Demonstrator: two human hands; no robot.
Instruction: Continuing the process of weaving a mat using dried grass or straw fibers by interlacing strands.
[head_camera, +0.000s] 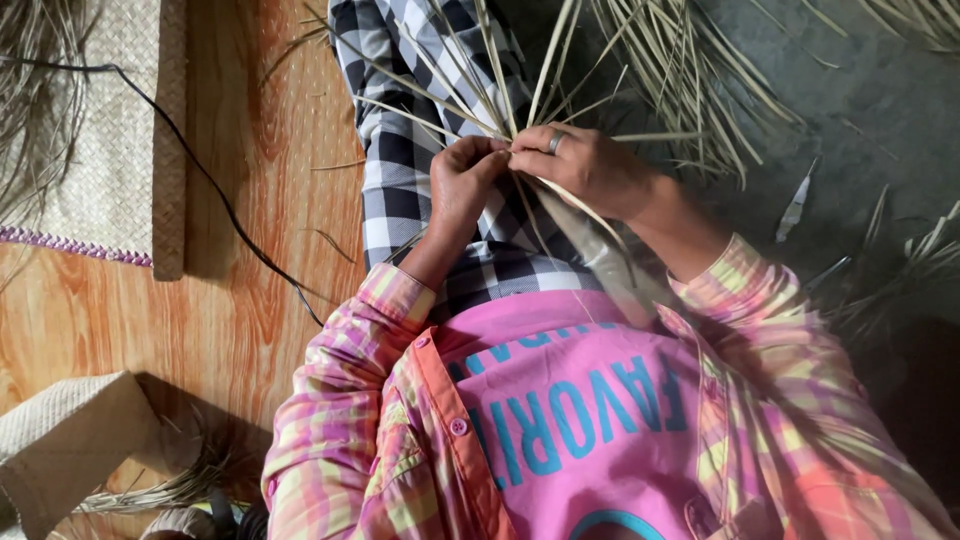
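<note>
I look down over my lap, covered by a black-and-white checked cloth (400, 180). My left hand (462, 185) and my right hand (585, 165) meet in the middle, both pinching a bundle of thin dried palm-leaf strips (470, 95) where the strips cross. The strips fan upward and outward from my fingers. A silver ring sits on a finger of my right hand. Longer strips run down under my right forearm toward my plaid sleeve (760, 330).
A woven mat (110, 150) with a purple edge lies at the upper left on the wood-patterned floor (230, 320). A black cable (215, 200) crosses it. Loose dried strips (700, 80) lie on the dark floor at right. A woven piece (60, 440) sits at the lower left.
</note>
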